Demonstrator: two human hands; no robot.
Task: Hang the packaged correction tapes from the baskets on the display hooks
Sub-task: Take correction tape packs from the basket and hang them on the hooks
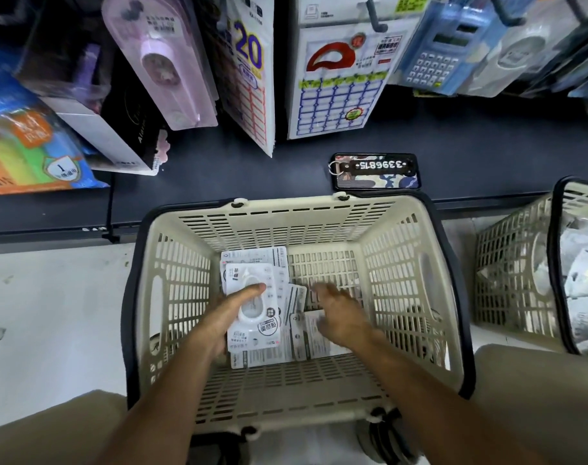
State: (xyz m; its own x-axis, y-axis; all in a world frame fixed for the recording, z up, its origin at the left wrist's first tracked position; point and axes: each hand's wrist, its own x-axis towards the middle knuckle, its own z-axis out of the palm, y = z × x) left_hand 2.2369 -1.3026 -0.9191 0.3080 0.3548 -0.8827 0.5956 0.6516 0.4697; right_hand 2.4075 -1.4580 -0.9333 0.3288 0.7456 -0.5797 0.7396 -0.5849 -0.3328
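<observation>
A beige plastic basket (pixel 403 270) with a dark rim stands on the floor below me. At its bottom lie several white packaged correction tapes (pixel 252 260). My left hand (pixel 225 317) is inside the basket, gripping a stack of these packs (pixel 262 327) with the thumb across the top one. To the right, my right hand (pixel 343 313) hovers blurred over more loose packs (pixel 314 337), fingers spread and holding nothing. A grey display hook (pixel 374 15) sticks out at the top among hanging goods.
A second beige basket (pixel 510 266) with white packs stands at the right. A phone with a key tag (pixel 374 172) lies on the dark shelf ledge. Hanging label sheets (pixel 336 95), a pink packaged item (pixel 165 62), calculators (pixel 433 52) and boxes (pixel 95 125) crowd the display above.
</observation>
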